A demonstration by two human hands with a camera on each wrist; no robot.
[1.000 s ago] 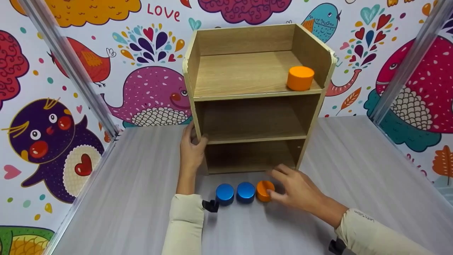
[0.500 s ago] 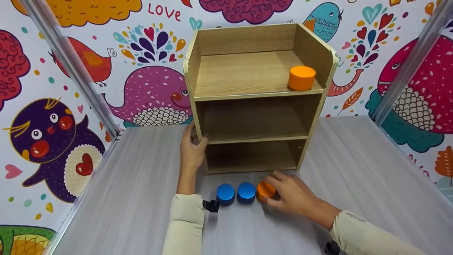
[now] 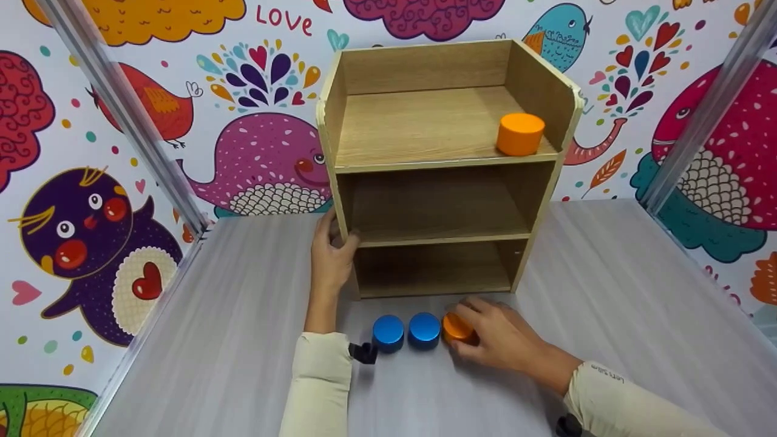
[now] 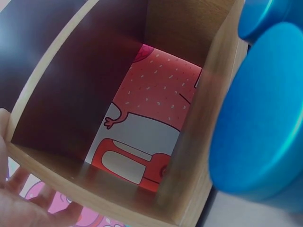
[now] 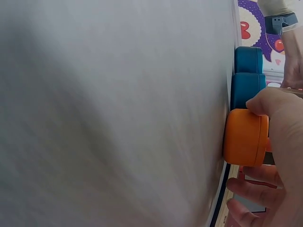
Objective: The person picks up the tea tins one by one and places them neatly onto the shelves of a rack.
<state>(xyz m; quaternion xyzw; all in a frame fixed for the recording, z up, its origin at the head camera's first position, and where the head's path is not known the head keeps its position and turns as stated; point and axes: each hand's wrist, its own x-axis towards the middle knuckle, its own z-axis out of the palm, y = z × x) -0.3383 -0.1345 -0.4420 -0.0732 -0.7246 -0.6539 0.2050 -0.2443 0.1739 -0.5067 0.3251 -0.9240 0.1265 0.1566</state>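
Observation:
A small wooden shelf unit [image 3: 419,124] with three levels stands on the table. My left hand [image 3: 331,258] grips its left side panel, thumb at the front edge and fingers round the outer side. In front of the unit, my right hand [image 3: 501,334] pinches a small orange round tin [image 3: 456,328] between thumb and fingers. The right wrist view shows that orange tin [image 5: 244,137] low at the table surface, thumb on its near edge. Two blue round tins, the left one [image 3: 388,331] and the middle one [image 3: 424,329], stand in a row beside it.
Another orange tin [image 3: 520,135] sits at the front right of the top shelf. A wall [image 3: 267,182] with cartoon animals rises behind the pale table [image 3: 255,315], and metal posts [image 3: 698,115] stand at its corners.
My right hand has lowered and drawn its fingers in around the orange tin on the table. The left hand keeps its hold on the shelf unit. The head view has shifted slightly.

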